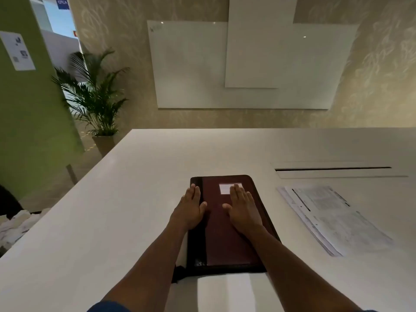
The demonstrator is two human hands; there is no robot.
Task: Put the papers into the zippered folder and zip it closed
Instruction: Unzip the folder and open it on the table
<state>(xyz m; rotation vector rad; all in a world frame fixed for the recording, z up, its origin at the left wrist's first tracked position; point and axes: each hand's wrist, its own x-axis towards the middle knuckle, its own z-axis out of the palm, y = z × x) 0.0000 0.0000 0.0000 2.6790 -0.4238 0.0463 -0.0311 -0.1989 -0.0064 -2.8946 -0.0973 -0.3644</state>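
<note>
Right, both hands are flat on the zippered folder (225, 224), which lies shut on the white bench (117, 217), near the person's edge and about mid-width. It's a dark maroon cover with a black spine strip down its left side and a black border all round. The left hand (191, 208) lies palm down with fingers straight and together, pointing to the far side; it sits across the folder's left edge, partly on the black strip and partly over the bench. The right hand (242, 210) is also palm down, fingers straight, resting on the maroon cover, and its fingertips overlap a small white label (225, 188) near the folder's far end. Neither grip is closed on anything; both palms simply rest flat, thumbs angled toward each other with a gap of cover between them.

Over to the right, apart from the folder, the papers (331, 215) lie in a loose, slightly fanned stack on the bench, printed side up, angled so the stack runs from far-left to near-right. They are outside the folder. Beyond them, further right and farther back, a long narrow slot (333, 169) is cut into the bench top.

On the far wall hang white boards (247, 64), and a potted palm (94, 95) stands at the left beside a green wall (27, 109).
</note>
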